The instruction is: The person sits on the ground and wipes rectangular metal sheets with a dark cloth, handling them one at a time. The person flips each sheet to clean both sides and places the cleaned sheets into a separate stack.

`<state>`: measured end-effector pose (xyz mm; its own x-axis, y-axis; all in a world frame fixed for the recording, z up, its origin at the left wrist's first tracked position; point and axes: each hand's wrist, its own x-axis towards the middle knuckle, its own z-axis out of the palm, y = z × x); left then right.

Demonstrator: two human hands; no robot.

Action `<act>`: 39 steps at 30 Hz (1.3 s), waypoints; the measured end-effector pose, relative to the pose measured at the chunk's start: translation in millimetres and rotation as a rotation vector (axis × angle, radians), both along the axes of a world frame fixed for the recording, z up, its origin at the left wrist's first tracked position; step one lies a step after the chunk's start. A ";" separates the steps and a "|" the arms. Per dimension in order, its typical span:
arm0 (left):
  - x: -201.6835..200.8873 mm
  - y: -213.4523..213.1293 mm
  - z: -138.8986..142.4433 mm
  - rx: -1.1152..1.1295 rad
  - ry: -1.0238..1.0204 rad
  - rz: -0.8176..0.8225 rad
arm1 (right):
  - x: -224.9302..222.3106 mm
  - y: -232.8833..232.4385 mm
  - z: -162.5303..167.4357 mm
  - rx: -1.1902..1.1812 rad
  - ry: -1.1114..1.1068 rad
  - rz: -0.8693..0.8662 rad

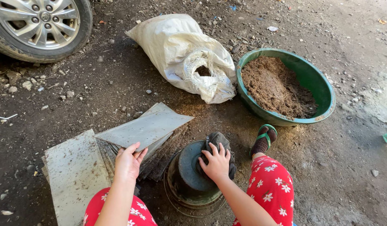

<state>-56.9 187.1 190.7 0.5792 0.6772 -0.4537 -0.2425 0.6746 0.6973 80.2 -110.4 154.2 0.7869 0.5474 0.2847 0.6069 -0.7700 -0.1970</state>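
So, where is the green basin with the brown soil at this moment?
In the head view, the green basin sits on the ground at the upper right, right beside the open white sack and just beyond the person's sandaled foot.

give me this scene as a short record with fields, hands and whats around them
left hand: left hand rests on a stack of flat grey sheets
right hand: right hand presses a dark cloth onto a round dark pot
basin: green plastic basin holds brown soil
sack: white woven sack, open, lying on the dirt
far left: car wheel
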 end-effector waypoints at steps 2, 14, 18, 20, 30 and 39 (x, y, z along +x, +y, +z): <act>0.4 0.0 -1.9 -0.005 0.004 -0.005 | -0.1 0.1 -0.3 0.002 0.000 0.000; 1.1 -7.2 10.6 0.000 0.061 -0.013 | 0.4 1.3 -1.5 -0.022 0.008 -0.005; 1.8 -7.1 11.1 -0.001 0.056 -0.026 | 0.8 1.7 -2.3 -0.029 0.007 -0.007; 1.5 -6.3 8.6 0.018 0.057 -0.035 | 0.8 2.0 -2.8 -0.028 0.004 -0.006; 0.5 -1.1 2.2 0.089 0.059 -0.012 | -0.3 2.6 -2.1 -0.029 0.012 -0.012; 4.3 -1.5 44.1 0.734 0.381 0.061 | 0.2 2.3 -3.5 -0.025 0.016 -0.011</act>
